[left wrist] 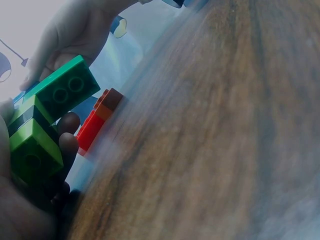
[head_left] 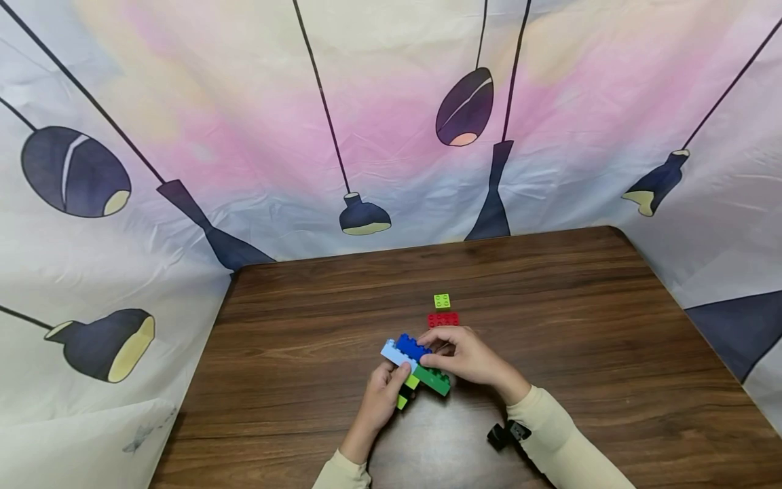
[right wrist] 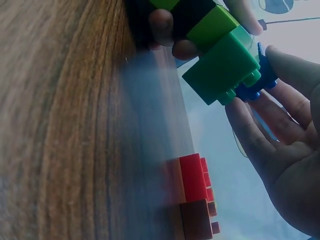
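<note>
Building a joined cluster of plastic bricks seems to be the step in hand, at the lower centre of the head view; the left hand (head_left: 381, 397) has its thumb pressed on a pale-blue plastic brick (head_left: 394, 353) and its fingers clamped round the cluster's lower part, where a lime-green plastic block (head_left: 412, 382) shows; a long green plastic brick (head_left: 432, 380) juts toward the lower right; the right hand (head_left: 469, 354) pinches a dark-blue studded plastic brick (head_left: 412, 346) between thumb and fingers, just beside the pale-blue one; whether it is fully seated cannot be told. A next move would probably call for lining up its studs and pressing firmly, the left fingers bracing from below.

Glossy, hard and square-edged, the bricks carry short round studs; circular forms show on the green brick's end in the left wrist view; a red rectangular plastic brick (head_left: 442, 319) and a square lime plastic brick with four studs (head_left: 442, 301) lie above the hands in the head view, with a brown plastic brick (right wrist: 196, 220) beside the red one at the lower middle of the right wrist view; the dark wood-grained table (head_left: 293, 353) is streaked lengthwise; behind it hangs creased cloth printed with lamps (head_left: 365, 216).
</note>
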The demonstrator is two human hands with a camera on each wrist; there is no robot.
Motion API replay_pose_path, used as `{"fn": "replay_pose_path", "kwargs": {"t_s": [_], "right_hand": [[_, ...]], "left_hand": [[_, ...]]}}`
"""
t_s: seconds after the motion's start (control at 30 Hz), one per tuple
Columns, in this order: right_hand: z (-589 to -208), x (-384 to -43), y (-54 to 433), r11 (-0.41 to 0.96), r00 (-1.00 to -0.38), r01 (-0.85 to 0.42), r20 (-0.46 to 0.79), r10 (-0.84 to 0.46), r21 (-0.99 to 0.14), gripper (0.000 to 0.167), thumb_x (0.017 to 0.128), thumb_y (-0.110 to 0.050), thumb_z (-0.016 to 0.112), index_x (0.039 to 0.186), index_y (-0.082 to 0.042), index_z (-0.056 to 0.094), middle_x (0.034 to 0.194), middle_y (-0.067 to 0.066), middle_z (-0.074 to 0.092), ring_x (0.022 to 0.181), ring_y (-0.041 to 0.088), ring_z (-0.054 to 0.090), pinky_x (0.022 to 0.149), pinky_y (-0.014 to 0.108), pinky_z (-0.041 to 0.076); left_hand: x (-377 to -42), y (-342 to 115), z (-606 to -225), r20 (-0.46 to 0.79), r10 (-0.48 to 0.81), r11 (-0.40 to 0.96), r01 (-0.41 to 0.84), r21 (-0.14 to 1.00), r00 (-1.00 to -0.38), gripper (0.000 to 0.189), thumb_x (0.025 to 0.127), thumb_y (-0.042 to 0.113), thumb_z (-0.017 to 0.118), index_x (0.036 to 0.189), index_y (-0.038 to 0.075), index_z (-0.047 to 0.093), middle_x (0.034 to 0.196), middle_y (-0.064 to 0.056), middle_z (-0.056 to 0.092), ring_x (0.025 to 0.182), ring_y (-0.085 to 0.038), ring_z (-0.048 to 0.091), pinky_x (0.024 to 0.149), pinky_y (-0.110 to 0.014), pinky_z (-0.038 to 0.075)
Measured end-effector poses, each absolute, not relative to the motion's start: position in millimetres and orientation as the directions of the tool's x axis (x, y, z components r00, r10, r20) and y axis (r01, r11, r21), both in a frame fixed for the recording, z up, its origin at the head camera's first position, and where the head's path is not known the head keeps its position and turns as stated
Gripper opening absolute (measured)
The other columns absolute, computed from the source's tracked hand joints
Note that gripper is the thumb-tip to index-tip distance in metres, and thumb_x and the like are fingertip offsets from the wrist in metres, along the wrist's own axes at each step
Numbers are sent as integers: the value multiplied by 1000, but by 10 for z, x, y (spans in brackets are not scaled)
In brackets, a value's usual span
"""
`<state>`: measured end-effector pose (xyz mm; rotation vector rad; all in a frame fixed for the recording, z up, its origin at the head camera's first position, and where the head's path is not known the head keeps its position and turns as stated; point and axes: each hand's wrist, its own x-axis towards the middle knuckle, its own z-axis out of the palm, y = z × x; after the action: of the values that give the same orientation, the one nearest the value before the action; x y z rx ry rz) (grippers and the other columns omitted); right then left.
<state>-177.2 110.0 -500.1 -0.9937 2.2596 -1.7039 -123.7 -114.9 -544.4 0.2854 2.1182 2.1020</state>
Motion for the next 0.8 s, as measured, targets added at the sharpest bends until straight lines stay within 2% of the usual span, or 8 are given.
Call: {"fn": "replay_pose_path", "kwargs": {"t_s": [0.57, 0.8], "right_hand": [[-4995, -1778, 1098, 144, -773, -362, 210, -599, -921, 25, 100, -12, 75, 122, -2, 74, 120, 14, 74, 98, 18, 69, 84, 32, 59], [-4981, -1777, 1101, 146, -766, -347, 190, -614, -927, 26, 101, -12, 73, 124, 0, 74, 117, 13, 74, 97, 18, 69, 84, 32, 59]], "left_hand": [[-1232, -1155, -5431, 16, 230, 28, 23, 999, -973, 34, 112, 12, 50, 124, -18, 59, 86, -11, 69, 66, -8, 62, 62, -21, 52], [-1231, -1153, -5428, 10, 229, 43, 20, 999, -973, 34, 112, 14, 50, 120, -17, 60, 82, -6, 68, 64, -7, 61, 61, -21, 51]]}}
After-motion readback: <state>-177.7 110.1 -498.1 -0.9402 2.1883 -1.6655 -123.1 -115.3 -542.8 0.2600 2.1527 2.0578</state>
